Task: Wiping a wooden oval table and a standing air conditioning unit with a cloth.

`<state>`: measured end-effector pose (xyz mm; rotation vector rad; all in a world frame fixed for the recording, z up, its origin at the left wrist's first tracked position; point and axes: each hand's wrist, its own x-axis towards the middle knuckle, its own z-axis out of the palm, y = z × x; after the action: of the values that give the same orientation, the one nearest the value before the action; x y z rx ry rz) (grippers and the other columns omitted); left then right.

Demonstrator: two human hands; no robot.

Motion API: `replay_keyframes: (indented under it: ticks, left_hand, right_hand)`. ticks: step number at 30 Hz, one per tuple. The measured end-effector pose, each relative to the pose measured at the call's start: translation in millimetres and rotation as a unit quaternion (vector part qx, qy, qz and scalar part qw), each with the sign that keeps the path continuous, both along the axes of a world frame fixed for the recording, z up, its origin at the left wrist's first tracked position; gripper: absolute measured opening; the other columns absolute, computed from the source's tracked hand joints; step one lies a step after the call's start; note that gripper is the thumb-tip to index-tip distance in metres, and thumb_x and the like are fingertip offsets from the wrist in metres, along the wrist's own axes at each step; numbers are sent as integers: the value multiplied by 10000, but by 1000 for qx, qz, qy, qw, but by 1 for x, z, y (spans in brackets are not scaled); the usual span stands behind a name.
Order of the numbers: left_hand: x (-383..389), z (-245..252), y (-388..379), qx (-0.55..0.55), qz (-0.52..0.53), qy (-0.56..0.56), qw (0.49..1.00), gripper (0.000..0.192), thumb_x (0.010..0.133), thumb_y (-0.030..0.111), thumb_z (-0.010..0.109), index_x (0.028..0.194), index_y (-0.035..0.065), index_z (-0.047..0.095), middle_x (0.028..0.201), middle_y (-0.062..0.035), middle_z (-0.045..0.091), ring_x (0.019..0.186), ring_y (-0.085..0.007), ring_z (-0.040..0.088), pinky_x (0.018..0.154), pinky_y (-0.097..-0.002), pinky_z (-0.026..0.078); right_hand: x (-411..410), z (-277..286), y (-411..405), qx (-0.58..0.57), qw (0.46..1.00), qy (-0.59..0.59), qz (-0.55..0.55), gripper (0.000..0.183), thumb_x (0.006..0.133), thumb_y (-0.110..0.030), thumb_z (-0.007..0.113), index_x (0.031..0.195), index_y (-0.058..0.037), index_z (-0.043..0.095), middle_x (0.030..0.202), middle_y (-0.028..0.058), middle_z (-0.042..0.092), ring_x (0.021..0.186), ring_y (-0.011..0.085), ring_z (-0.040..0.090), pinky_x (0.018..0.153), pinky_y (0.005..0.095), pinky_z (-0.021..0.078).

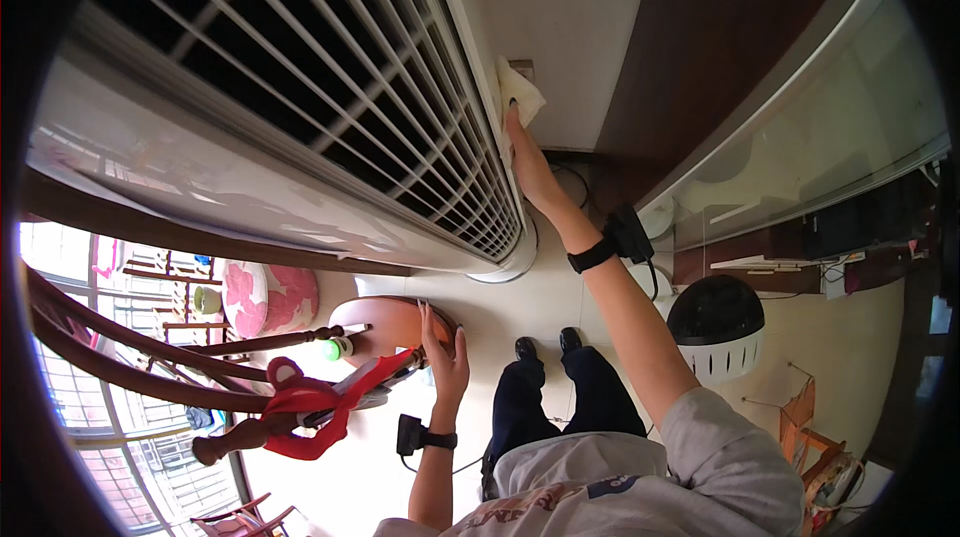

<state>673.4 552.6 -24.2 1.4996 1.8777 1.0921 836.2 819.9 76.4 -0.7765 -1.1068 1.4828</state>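
A tall, rounded floor-standing air conditioner (pixel 322 222) with a slatted grille (pixel 390 86) fills the upper left. My right hand (pixel 529 158) reaches up along its right side, holding a pale yellow cloth (pixel 525 98) against the casing; some of its fingers are hidden. My left hand (pixel 444 357) hangs over a round wooden stool or small table (pixel 382 323), fingers apart, with nothing in it. Left of that hand, a red cloth (pixel 307 424) hangs on a dark wooden post (pixel 225 443). Each forearm wears a black strap with a small device.
A black and white lidded bin (pixel 716 327) stands on the tiled floor to the right. A glass-topped cabinet or table (pixel 810 154) curves along the upper right. Dark curved wooden rails (pixel 135 372), a pink floral pouf (pixel 270 299) and a green-capped container (pixel 337 348) are at left.
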Motion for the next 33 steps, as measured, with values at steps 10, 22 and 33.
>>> replay_keyframes:
  ticks: [10, 22, 33]
  left_hand:
    - [7, -152, 63, 102, 31, 42, 993, 708, 954, 128, 503, 1506, 28, 72, 1575, -201, 36, 1458, -345, 40, 1162, -470, 26]
    - [-18, -356, 77, 215, 31, 92, 972, 700, 962, 149, 458, 1507, 23, 37, 1583, -168, 31, 1462, -313, 48, 1167, -463, 31]
    - [-54, -443, 5, 167, 1, 128, 978, 628, 939, 119, 411, 1477, -27, 123, 1560, -234, 86, 1454, -356, 80, 1165, -479, 65]
  right_hand:
    - [1, -139, 18, 60, 997, -27, -37, 754, 1008, -547, 263, 1456, 58, 236, 1495, 147, 304, 1362, 208, 288, 1131, 298, 189]
    - [-5, -346, 30, 210, 978, 12, -20, 727, 1013, -536, 232, 1443, 49, 269, 1453, 155, 367, 1333, 227, 328, 1102, 303, 230]
    - [-11, -513, 5, 181, 982, -48, -38, 742, 1016, -528, 211, 1447, 75, 227, 1470, 192, 331, 1364, 260, 290, 1123, 318, 190]
